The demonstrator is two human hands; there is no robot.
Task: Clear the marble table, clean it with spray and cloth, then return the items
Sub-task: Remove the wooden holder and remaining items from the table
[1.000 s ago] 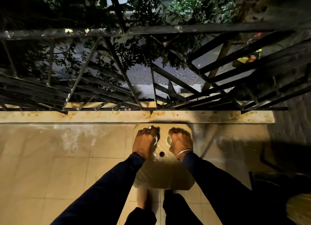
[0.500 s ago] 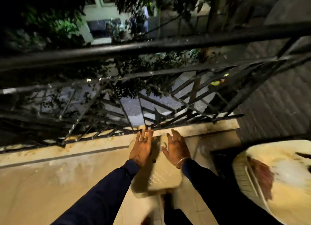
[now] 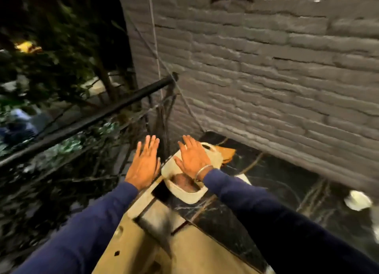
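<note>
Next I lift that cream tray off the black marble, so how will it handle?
The cream tray looks like rigid moulded plastic, so probably stiff and light. It overhangs the marble table at the edge, so it may tip. The marble looks glossy; a push might slide it.

Both arms reached forward from the bottom of the view, each in a dark blue sleeve down to the wrist. The left hand (image 3: 144, 165) was held flat, back up, with its fingers (image 3: 149, 145) straight, spread a little and pointing away from the body. The right hand (image 3: 193, 158) lay just beside it in the same flat, back-up pose, fingers (image 3: 189, 143) splayed, with a thin metal bangle (image 3: 203, 171) around the wrist. Neither hand gripped anything.
</note>
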